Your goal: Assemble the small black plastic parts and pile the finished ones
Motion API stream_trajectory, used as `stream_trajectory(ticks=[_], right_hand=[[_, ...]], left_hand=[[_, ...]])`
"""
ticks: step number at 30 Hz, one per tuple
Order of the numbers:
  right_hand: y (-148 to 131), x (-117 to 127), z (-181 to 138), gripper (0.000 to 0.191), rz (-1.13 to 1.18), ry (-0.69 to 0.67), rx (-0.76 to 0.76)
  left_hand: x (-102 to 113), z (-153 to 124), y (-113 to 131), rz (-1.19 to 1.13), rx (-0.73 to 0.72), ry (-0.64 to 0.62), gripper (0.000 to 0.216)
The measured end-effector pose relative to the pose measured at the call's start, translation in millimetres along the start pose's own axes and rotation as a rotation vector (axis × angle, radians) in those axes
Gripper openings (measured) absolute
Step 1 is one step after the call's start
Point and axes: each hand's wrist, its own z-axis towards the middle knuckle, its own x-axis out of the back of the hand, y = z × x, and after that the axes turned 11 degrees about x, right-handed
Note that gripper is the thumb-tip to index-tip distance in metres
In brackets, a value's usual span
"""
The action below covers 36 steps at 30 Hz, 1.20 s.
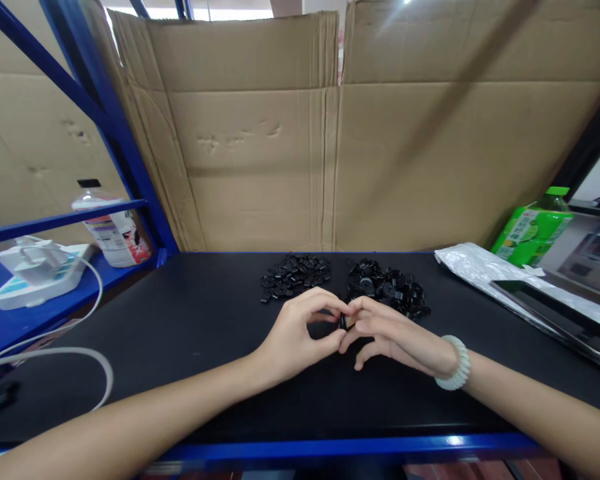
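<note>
Between my two hands, above the black tabletop [205, 360], is a small black plastic part [343, 321], mostly covered by fingers. My left hand [297, 330] pinches it from the left with thumb and fingertips. From the right, the thumb and index finger of my right hand [397, 333] close on the same part, while its lower fingers are spread. A pile of small black plastic pieces [297, 273] lies behind my left hand. Behind my right hand is a second pile of black, rounder pieces [387, 283], some disc-like.
A phone [555, 310] rests on a silver bag [485, 267] at the right, with a green bottle [533, 227] behind. Cardboard [255, 160] walls the back. At the left are a blue frame [125, 153], a power strip [40, 283], a white cable [100, 287] and a bottle [115, 233].
</note>
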Motion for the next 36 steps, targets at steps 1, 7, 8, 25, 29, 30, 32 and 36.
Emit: stream_trajectory(ticks=[1,7,8,25,29,30,32,36], right_hand=[[0,0,0,0.018,0.026,-0.029,-0.001],[2,-3,1,0.023,0.005,-0.087,0.031],[2,-3,1,0.023,0.014,-0.09,0.031],[0,-5,1,0.033,0.164,-0.16,-0.023],[2,-9,2,0.029,0.163,-0.159,-0.026],[3,-10,3,0.028,0.158,-0.149,-0.028],[4,-12,4,0.025,0.131,-0.136,-0.029],[5,-13,4,0.024,0.039,-0.12,-0.025]], left_hand=[[-3,-2,3,-0.028,-0.003,-0.015,0.028],[-9,-6,5,-0.053,0.026,-0.037,0.023],[-9,-6,5,-0.053,0.037,-0.033,0.02],[-11,-4,8,0.033,-0.077,0.035,0.016],[-17,-6,8,0.027,-0.058,0.03,0.013],[-19,-6,7,0.034,-0.055,0.036,0.013],[-21,-7,5,0.055,-0.055,0.055,0.013],[-25,-8,1,0.094,-0.072,0.106,0.015]])
